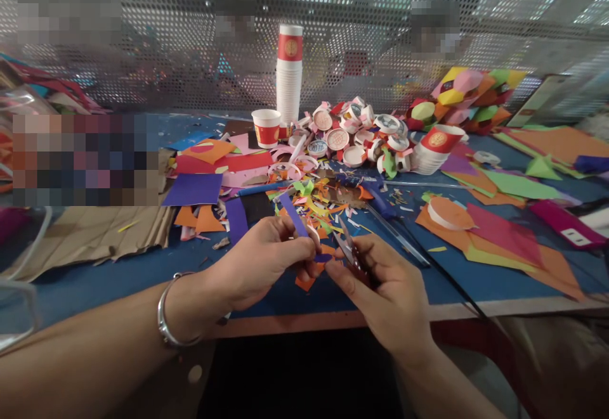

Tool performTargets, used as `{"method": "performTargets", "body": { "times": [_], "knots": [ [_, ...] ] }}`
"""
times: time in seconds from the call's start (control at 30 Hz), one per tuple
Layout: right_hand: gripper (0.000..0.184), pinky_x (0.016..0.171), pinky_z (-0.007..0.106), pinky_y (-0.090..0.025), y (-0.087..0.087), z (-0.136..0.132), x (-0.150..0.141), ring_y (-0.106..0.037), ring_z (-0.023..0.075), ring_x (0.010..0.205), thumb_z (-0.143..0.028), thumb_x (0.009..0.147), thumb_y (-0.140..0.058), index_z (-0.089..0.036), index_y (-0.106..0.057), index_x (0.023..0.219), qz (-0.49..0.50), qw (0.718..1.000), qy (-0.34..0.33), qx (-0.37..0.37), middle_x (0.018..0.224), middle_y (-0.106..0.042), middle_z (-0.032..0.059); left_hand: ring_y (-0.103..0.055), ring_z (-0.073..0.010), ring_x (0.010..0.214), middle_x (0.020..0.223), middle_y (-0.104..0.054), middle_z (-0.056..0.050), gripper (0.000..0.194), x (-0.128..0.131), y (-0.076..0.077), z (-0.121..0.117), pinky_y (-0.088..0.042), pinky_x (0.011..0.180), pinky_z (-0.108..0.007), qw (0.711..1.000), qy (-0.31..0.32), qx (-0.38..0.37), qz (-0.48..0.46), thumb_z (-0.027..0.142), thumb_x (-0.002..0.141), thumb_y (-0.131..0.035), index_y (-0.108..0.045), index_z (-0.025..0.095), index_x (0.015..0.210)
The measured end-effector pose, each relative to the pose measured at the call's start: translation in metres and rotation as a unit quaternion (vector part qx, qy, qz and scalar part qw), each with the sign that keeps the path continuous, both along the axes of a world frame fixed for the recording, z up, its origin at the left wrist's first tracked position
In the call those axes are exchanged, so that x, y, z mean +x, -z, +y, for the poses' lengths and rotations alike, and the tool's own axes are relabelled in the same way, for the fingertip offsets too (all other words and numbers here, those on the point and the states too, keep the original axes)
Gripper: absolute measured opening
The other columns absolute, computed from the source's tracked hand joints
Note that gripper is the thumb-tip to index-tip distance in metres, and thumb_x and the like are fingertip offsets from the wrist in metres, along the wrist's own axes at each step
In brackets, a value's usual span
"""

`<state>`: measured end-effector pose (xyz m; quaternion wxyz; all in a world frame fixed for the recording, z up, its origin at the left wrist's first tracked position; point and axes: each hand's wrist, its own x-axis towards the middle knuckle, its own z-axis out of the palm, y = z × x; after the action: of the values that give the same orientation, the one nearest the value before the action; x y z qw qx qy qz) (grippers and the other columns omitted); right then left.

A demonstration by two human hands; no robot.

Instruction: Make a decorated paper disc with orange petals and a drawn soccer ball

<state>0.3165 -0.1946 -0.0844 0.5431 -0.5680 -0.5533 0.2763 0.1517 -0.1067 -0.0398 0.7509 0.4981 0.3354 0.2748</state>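
My left hand (266, 257) pinches a narrow purple paper strip (292, 215) between thumb and fingers. Part of a white round piece (313, 236) shows behind the strip, mostly hidden by my fingers. Scissors (349, 248) are gripped in my right hand (387, 286), their blades pointing up and toward the left. My right thumb and a fingertip come close to the purple paper's lower end (323, 258); whether they touch it I cannot tell. Below the hands lies an orange paper piece (305, 281). Colourful paper scraps (328, 200) are heaped just beyond.
A tall paper cup stack (288, 83) and a single cup (266, 128) stand at the back. Cut cup bottoms (337, 140) pile beside a leaning cup stack (438, 146). A glue gun (380, 202), its black cord and a pink power strip (568, 224) lie to the right. Cardboard (95, 235) lies left.
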Motion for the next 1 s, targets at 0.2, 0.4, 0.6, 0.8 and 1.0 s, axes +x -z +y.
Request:
{"method": "performTargets", "body": {
  "times": [0.2,0.4,0.6,0.8,1.0],
  "knots": [
    [0.019,0.054,0.025,-0.045,0.0012,0.0001,-0.0006,-0.055,0.0129,0.058,-0.041,0.091,-0.076,-0.023,-0.071,0.085,0.003,1.000,0.002,0.000,0.069,-0.065,-0.0016,-0.065,-0.0085,0.054,0.066,-0.070,-0.001,0.021,-0.0026,-0.0017,0.0019,-0.055,0.057,-0.018,0.997,0.026,-0.062,-0.032,0.016,0.077,-0.082,-0.062,0.014,0.073],
    [0.023,0.052,0.025,-0.041,0.0016,0.0004,0.0008,-0.048,0.0116,0.056,-0.042,0.091,-0.074,-0.022,-0.070,0.083,0.058,0.998,0.014,-0.014,0.067,-0.061,-0.0023,-0.075,-0.0136,0.071,0.072,-0.075,0.000,0.030,-0.0055,-0.0035,0.0048,-0.055,0.063,-0.018,0.993,0.035,-0.083,-0.070,0.008,0.076,-0.086,-0.061,0.017,0.089],
    [0.024,0.053,0.026,-0.038,-0.0003,0.0016,0.0024,-0.045,0.0111,0.057,-0.043,0.091,-0.074,-0.021,-0.070,0.083,0.085,0.996,0.018,-0.025,0.066,-0.058,-0.0030,-0.072,-0.0129,0.072,0.080,-0.077,-0.003,0.038,-0.0059,0.0025,0.0043,-0.054,0.069,-0.021,0.999,-0.010,-0.045,-0.008,0.012,0.076,-0.086,-0.065,0.014,0.109],
    [0.025,0.053,0.025,-0.040,0.0018,0.0039,0.0056,-0.046,0.0108,0.057,-0.043,0.093,-0.074,-0.021,-0.070,0.083,0.096,0.995,-0.001,-0.019,0.068,-0.058,-0.0030,-0.067,-0.0127,0.070,0.084,-0.075,-0.006,0.020,-0.0036,0.0051,0.0001,-0.055,0.067,-0.025,0.999,0.032,0.021,0.018,0.025,0.081,-0.086,-0.073,0.011,0.089],
    [0.029,0.048,0.026,-0.030,0.0065,0.0040,0.0090,-0.036,0.0100,0.054,-0.049,0.092,-0.074,-0.020,-0.071,0.087,0.130,0.990,-0.037,-0.039,0.065,-0.050,-0.0040,-0.070,-0.0114,0.073,0.081,-0.072,-0.001,0.010,-0.0052,-0.0023,0.0021,-0.056,0.064,-0.019,0.990,-0.009,0.140,0.029,0.023,0.090,-0.076,-0.072,0.015,0.091]
  ]
}}
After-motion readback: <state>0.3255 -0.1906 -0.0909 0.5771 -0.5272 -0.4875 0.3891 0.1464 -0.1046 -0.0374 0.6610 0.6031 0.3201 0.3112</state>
